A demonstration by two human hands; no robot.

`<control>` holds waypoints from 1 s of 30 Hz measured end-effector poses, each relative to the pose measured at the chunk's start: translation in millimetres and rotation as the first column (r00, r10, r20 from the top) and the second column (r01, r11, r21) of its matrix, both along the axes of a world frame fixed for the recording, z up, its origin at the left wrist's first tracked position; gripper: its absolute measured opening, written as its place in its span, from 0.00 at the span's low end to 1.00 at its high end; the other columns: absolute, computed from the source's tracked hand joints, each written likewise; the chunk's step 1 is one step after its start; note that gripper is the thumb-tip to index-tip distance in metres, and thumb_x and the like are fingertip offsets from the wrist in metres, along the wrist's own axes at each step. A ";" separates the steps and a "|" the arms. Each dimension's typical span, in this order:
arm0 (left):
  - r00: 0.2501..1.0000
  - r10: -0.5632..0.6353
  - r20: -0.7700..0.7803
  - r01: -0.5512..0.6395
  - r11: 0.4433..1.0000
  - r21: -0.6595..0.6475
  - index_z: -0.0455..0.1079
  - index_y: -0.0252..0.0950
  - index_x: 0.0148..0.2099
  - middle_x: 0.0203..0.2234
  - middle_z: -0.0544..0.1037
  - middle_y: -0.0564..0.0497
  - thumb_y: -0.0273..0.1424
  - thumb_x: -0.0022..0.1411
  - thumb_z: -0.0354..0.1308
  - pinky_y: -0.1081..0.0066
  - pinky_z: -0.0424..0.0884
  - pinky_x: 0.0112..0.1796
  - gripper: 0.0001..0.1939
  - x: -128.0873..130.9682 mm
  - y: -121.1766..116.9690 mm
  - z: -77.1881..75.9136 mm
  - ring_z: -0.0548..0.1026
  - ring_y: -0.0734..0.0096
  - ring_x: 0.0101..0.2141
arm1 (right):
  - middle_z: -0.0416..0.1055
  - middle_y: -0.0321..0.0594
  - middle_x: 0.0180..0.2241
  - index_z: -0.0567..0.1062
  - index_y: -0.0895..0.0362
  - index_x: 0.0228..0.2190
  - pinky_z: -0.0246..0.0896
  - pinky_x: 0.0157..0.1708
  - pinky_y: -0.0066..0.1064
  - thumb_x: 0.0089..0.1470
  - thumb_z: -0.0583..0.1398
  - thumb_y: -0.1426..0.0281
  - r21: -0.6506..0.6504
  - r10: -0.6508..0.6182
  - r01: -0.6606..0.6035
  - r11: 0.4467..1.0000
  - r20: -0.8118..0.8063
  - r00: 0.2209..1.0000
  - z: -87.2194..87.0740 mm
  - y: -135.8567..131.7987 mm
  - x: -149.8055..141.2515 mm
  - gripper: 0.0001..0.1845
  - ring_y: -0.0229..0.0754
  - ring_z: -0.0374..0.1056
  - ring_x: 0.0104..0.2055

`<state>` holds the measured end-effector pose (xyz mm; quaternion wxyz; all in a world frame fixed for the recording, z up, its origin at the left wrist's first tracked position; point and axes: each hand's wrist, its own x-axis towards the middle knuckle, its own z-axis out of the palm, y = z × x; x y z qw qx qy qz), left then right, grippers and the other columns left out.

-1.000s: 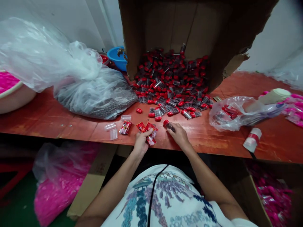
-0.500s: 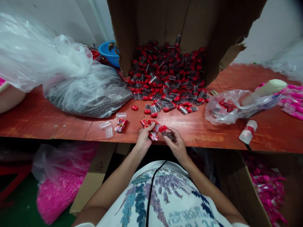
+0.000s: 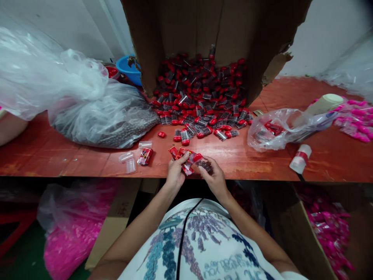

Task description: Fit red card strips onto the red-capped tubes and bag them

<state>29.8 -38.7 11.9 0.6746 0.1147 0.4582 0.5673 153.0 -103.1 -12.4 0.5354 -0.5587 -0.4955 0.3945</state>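
My left hand point(image 3: 175, 172) is closed on a few red printed wrappers point(image 3: 187, 168), fanned out at the table's front edge. Between the fingers of my right hand point(image 3: 215, 177) is a small clear container point(image 3: 205, 166) with a red cap and dark beads inside. Its capped end is against or just over the wrappers; I cannot tell if they touch. To the left lie a stack of similar red wrappers point(image 3: 145, 156), several clear empty tubes point(image 3: 131, 166) and a loose red cap point(image 3: 161, 134). Beyond my hands spreads a heap of red-capped containers point(image 3: 201, 112).
An open cardboard box point(image 3: 256, 46) on its side backs the heap. At left sits a plastic bag of dark beads point(image 3: 110, 124), with a blue basin point(image 3: 128, 70) behind. At right are a clear bag with red wrappers point(image 3: 271, 134), a white roll point(image 3: 300, 158) and pink packs point(image 3: 354, 118).
My right hand has brought the red-capped container leftward to the wrappers in my left hand. Both hands keep their hold. The view has shifted slightly.
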 end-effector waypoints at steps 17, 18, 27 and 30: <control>0.943 -0.256 -0.212 0.303 0.924 0.233 0.70 0.35 0.41 0.30 0.79 0.51 0.25 0.38 0.71 0.68 0.73 0.34 0.25 -8.9 -13.8 11.9 0.77 0.68 0.30 | 0.73 0.35 0.33 0.73 0.54 0.38 0.66 0.31 0.28 0.45 0.65 0.66 -0.092 0.083 -0.112 0.989 -0.274 0.958 1.1 3.6 8.3 0.15 0.38 0.68 0.32; 0.935 -0.295 -0.195 0.336 0.913 0.232 0.70 0.36 0.43 0.32 0.79 0.50 0.25 0.39 0.71 0.67 0.73 0.35 0.26 -10.6 -13.5 13.4 0.78 0.66 0.32 | 0.73 0.34 0.31 0.73 0.54 0.35 0.64 0.27 0.27 0.45 0.65 0.65 -0.118 0.094 -0.136 0.984 -0.311 0.946 1.6 3.4 8.5 0.14 0.37 0.67 0.30; 0.954 -0.204 -0.219 0.255 0.938 0.235 0.70 0.33 0.33 0.25 0.77 0.54 0.26 0.37 0.71 0.73 0.71 0.28 0.18 -6.2 -11.8 6.4 0.74 0.73 0.24 | 0.71 0.34 0.30 0.74 0.55 0.32 0.62 0.33 0.27 0.45 0.66 0.66 -0.017 0.002 -0.006 1.000 -0.213 0.977 10.2 4.1 5.2 0.09 0.36 0.66 0.31; 0.956 -0.195 -0.217 0.244 0.943 0.228 0.71 0.33 0.34 0.24 0.76 0.55 0.24 0.36 0.71 0.74 0.70 0.28 0.20 -5.1 -11.1 5.6 0.73 0.75 0.24 | 0.70 0.34 0.30 0.75 0.55 0.32 0.61 0.34 0.28 0.46 0.65 0.67 0.006 -0.013 0.014 1.000 -0.144 0.990 9.0 4.1 6.3 0.09 0.37 0.66 0.32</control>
